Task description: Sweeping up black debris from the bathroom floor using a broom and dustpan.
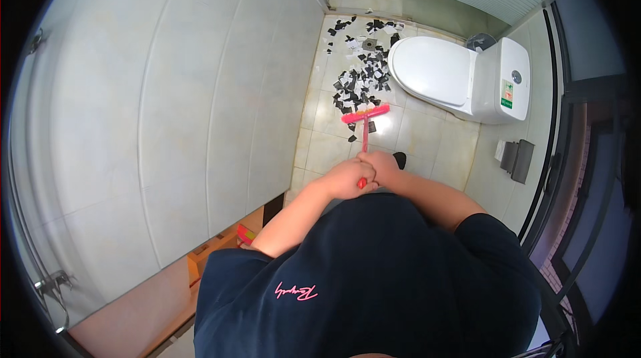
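Both hands are closed around the handle of a pink broom (366, 130). My left hand (349, 178) grips near the red end of the handle, close to my belly. Just ahead of it, my right hand (381, 165) holds the shaft lower down. The broom's head rests on the tiled floor at the near edge of a pile of black and white scraps (360, 80), which look like torn paper. A few scraps lie on my side of the broom head, beside the shaft.
A white toilet (433, 71) with its lid down stands right of the scraps. Behind it is a grey bin (481, 41). A floor drain (369, 44) lies among the scraps. The tiled wall (235, 82) rises at left; a grey paper holder (518, 160) hangs at right.
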`<state>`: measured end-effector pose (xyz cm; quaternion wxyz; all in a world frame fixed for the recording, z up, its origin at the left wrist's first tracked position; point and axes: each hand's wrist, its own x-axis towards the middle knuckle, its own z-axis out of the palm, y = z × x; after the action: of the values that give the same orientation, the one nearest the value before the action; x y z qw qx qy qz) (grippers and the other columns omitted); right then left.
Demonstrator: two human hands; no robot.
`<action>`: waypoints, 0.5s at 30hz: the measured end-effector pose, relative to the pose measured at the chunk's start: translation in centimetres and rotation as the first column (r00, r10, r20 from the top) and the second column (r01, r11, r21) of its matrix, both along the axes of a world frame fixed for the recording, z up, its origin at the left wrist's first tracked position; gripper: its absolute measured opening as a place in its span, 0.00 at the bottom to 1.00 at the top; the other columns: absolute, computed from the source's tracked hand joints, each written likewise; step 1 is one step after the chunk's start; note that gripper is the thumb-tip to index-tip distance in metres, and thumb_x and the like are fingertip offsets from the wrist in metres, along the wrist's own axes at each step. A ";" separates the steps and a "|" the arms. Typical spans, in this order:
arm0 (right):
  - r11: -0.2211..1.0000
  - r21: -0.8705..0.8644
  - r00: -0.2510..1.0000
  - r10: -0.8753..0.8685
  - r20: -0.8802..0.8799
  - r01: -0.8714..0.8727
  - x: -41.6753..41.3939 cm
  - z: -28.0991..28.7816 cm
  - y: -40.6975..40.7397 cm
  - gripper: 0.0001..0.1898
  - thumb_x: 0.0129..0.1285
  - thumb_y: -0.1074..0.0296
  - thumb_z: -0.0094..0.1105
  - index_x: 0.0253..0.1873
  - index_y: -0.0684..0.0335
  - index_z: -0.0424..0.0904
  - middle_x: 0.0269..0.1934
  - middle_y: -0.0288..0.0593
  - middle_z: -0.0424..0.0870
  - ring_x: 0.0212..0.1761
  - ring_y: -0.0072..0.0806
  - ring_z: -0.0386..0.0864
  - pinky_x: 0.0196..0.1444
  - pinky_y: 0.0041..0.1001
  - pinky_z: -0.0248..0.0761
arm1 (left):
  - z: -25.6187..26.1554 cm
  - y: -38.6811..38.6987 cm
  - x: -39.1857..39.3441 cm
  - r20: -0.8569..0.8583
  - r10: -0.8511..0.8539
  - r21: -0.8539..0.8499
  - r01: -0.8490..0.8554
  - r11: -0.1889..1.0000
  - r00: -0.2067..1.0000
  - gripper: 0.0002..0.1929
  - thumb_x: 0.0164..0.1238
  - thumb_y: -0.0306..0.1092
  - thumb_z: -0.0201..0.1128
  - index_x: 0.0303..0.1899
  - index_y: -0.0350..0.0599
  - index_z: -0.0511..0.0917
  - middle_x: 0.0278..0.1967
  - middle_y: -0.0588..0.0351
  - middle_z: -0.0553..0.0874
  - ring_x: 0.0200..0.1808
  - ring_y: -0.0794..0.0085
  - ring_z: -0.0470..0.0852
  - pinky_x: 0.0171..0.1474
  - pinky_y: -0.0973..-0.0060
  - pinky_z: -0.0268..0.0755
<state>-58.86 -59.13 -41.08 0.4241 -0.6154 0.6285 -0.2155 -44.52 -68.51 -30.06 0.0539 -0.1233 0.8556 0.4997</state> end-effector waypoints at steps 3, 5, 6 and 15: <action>0.997 -0.017 0.997 0.080 0.006 -0.080 0.6 2.4 1.5 0.19 0.59 0.44 0.64 0.45 0.52 0.80 0.35 0.50 0.88 0.41 0.55 0.86 0.40 0.51 0.76 | 1.9 1.8 1.2 -0.011 0.001 -0.011 -0.001 1.000 1.000 0.16 0.68 0.38 0.73 0.27 0.45 0.75 0.27 0.50 0.80 0.37 0.49 0.81 0.42 0.57 0.74; 0.993 0.024 0.993 0.117 0.016 -0.118 0.9 2.0 2.0 0.18 0.61 0.44 0.62 0.47 0.51 0.82 0.36 0.50 0.89 0.42 0.55 0.87 0.41 0.51 0.77 | 2.4 2.5 1.7 -0.026 0.055 0.060 -0.053 0.997 0.998 0.17 0.69 0.38 0.73 0.26 0.45 0.75 0.27 0.51 0.80 0.36 0.49 0.80 0.41 0.58 0.74; 0.993 0.031 0.991 0.114 0.073 -0.117 1.0 2.0 2.1 0.18 0.60 0.46 0.64 0.47 0.51 0.82 0.36 0.51 0.89 0.42 0.55 0.87 0.41 0.50 0.77 | 2.2 2.8 1.9 -0.030 0.084 0.082 -0.081 0.993 0.996 0.17 0.72 0.39 0.71 0.27 0.44 0.75 0.27 0.50 0.80 0.34 0.52 0.80 0.41 0.61 0.73; 0.990 0.069 0.992 0.125 -0.030 -0.123 4.0 -6.8 -0.3 0.12 0.59 0.55 0.67 0.45 0.51 0.87 0.41 0.48 0.92 0.46 0.50 0.89 0.46 0.42 0.81 | -4.4 2.1 2.2 0.093 0.395 0.039 -0.399 0.916 0.914 0.21 0.70 0.48 0.69 0.24 0.43 0.77 0.24 0.48 0.82 0.27 0.56 0.79 0.34 0.61 0.73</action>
<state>-54.87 -59.40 -47.83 0.4463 -0.6424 0.6029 -0.1571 -42.29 -66.46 -34.43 -0.0095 -0.3136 0.7951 0.5190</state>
